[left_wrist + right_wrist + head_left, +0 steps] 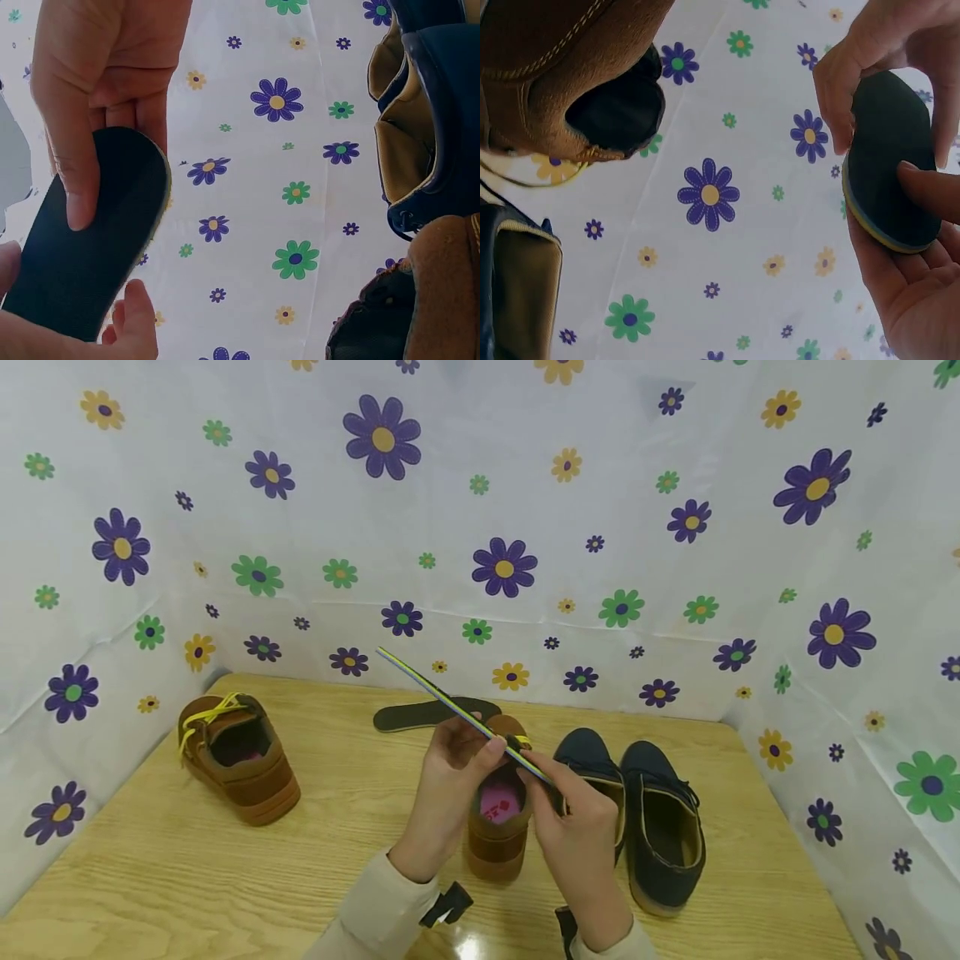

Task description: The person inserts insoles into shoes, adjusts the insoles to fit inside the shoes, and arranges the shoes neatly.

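Both hands hold a dark insole (pixel 420 681) tilted in the air, seen edge-on in the head view with yellow and blue layers. My left hand (pixel 442 793) pinches its middle, thumb on the near side. Toward the lower right end, my right hand (pixel 577 827) grips it between thumb and fingers. The left wrist view shows the insole's smooth dark face (pixel 105 217); its rounded end and layered edge appear in the right wrist view. Below the hands stands a brown shoe (pixel 497 852) with a pink lining (pixel 498 802) inside, partly hidden by the hands.
Another dark insole (pixel 408 717) lies at the table's back. On the left stands a second brown shoe (pixel 258 785) with yellow laces. Two navy shoes, one (pixel 663 881) at far right and one (pixel 581 747) partly behind my right hand, stand on the wooden table (pixel 360 777). Flowered cloth (pixel 450 510) surrounds it.
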The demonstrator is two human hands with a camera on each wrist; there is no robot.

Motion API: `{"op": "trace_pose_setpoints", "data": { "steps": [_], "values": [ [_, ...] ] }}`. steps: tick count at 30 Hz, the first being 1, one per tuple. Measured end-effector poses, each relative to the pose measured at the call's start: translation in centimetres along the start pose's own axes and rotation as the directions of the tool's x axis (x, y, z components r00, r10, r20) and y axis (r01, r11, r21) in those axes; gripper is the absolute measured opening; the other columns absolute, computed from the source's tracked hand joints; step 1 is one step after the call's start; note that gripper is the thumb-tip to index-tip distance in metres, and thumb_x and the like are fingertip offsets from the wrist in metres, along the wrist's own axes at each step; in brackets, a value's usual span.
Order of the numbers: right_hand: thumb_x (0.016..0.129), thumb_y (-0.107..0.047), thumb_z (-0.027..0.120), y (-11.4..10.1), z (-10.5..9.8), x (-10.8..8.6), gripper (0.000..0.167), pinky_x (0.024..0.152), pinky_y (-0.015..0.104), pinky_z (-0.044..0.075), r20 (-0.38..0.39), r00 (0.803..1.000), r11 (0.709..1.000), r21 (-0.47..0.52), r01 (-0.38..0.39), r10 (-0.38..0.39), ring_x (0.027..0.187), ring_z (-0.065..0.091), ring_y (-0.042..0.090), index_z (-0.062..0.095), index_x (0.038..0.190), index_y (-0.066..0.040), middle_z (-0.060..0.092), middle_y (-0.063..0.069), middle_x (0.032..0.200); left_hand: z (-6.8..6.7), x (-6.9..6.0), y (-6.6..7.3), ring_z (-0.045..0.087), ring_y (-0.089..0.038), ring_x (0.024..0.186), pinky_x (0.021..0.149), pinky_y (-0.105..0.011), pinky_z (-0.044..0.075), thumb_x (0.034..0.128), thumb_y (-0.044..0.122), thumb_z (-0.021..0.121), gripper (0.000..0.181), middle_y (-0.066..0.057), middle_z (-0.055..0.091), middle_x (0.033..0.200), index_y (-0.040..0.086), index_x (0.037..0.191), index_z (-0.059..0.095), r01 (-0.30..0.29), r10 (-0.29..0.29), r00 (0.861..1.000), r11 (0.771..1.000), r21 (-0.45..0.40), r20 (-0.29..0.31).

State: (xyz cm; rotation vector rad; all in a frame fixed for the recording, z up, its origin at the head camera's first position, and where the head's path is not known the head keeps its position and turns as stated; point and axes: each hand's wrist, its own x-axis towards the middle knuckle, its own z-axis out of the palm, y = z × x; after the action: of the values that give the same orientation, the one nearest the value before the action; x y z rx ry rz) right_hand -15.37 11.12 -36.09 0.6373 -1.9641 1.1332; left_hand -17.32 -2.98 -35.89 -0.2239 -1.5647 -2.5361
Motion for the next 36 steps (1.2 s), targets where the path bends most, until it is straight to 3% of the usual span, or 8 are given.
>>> {"op": "trace_pose_setpoints", "data": {
  "steps": [4,9,15,18,21,24,29,36],
  "values": [
    [0.081,0.001,0.073,0.2,-0.4,0.1,0.021,0.060,0.017,0.052,0.000,0.992,0.982,0.144,-0.122,0.123,0.073,0.069,0.011,0.073,0.102,-0.004,0.073,0.008,0.089,0.0,0.1,0.0,0.052,-0.016,0.093,0.084,-0.026,0.050,0.0840,0.014,0.073,0.052,-0.006,0.051,0.105,0.004,0.124,0.041,-0.060,0.060,0.998,0.998,0.015,-0.013],
    [0.083,0.001,0.072,0.1,-1.8,0.3,0.020,0.052,0.016,0.047,0.071,0.950,0.906,0.289,-0.310,0.303,0.062,0.063,0.005,0.073,0.103,-0.003,0.072,0.009,0.084,-0.5,0.3,0.7,0.057,-0.015,0.090,0.086,-0.031,0.051,0.0919,0.002,0.058,0.033,-0.004,0.053,0.101,0.009,0.121,0.044,-0.106,0.107,0.994,0.993,-0.053,0.013],
    [0.086,-0.009,0.072,-0.2,-4.0,1.0,0.021,0.063,0.023,0.054,0.264,0.798,0.721,0.341,-0.603,0.542,0.071,0.067,0.013,0.071,0.106,-0.001,0.073,0.004,0.085,-2.5,1.2,2.3,0.059,-0.017,0.090,0.089,-0.033,0.049,0.0983,0.004,0.045,0.019,-0.003,0.057,0.099,0.006,0.116,0.050,-0.171,0.186,0.979,0.970,-0.175,0.077],
    [0.087,-0.010,0.071,-0.1,-5.0,1.4,0.026,0.066,0.025,0.055,0.340,0.722,0.635,0.344,-0.692,0.603,0.074,0.068,0.015,0.069,0.109,0.003,0.073,0.004,0.086,-3.6,1.6,3.4,0.058,-0.016,0.090,0.090,-0.030,0.049,0.1005,0.006,0.043,0.017,-0.003,0.058,0.097,0.005,0.113,0.055,-0.156,0.176,0.982,0.963,-0.218,0.072],
    [0.087,-0.010,0.071,0.2,-5.9,1.7,0.028,0.070,0.027,0.055,0.411,0.671,0.566,0.360,-0.742,0.618,0.079,0.067,0.015,0.068,0.111,0.003,0.072,0.005,0.089,-4.4,1.8,4.1,0.057,-0.015,0.089,0.088,-0.027,0.048,0.1014,0.006,0.043,0.017,-0.002,0.057,0.096,0.007,0.109,0.059,-0.111,0.131,0.989,0.964,-0.240,0.068],
    [0.089,-0.008,0.068,0.9,-6.6,1.6,0.022,0.074,0.030,0.056,0.465,0.676,0.562,0.380,-0.735,0.571,0.084,0.069,0.017,0.070,0.111,-0.002,0.072,0.003,0.090,-5.0,1.8,4.5,0.058,-0.014,0.087,0.086,-0.026,0.049,0.1007,0.006,0.044,0.016,0.000,0.057,0.094,0.009,0.103,0.060,-0.079,0.099,0.992,0.972,-0.222,0.080],
    [0.093,0.001,0.060,2.1,-7.8,1.4,0.027,0.073,0.027,0.056,0.508,0.740,0.603,0.444,-0.663,0.440,0.081,0.069,0.014,0.072,0.110,-0.017,0.072,0.000,0.090,-5.2,1.9,4.8,0.059,-0.013,0.083,0.080,-0.026,0.052,0.0984,0.004,0.049,0.013,-0.001,0.057,0.095,0.010,0.097,0.061,-0.049,0.068,0.990,0.987,-0.154,0.120],
    [0.094,0.004,0.055,3.3,-9.0,1.4,0.034,0.076,0.025,0.055,0.528,0.756,0.604,0.474,-0.641,0.388,0.087,0.069,0.013,0.069,0.116,-0.018,0.071,-0.001,0.098,-4.8,1.4,5.0,0.062,-0.015,0.082,0.077,-0.029,0.054,0.0955,0.002,0.055,0.010,-0.003,0.061,0.093,0.008,0.100,0.061,-0.040,0.042,0.988,0.999,-0.016,0.149]
  ]
}}
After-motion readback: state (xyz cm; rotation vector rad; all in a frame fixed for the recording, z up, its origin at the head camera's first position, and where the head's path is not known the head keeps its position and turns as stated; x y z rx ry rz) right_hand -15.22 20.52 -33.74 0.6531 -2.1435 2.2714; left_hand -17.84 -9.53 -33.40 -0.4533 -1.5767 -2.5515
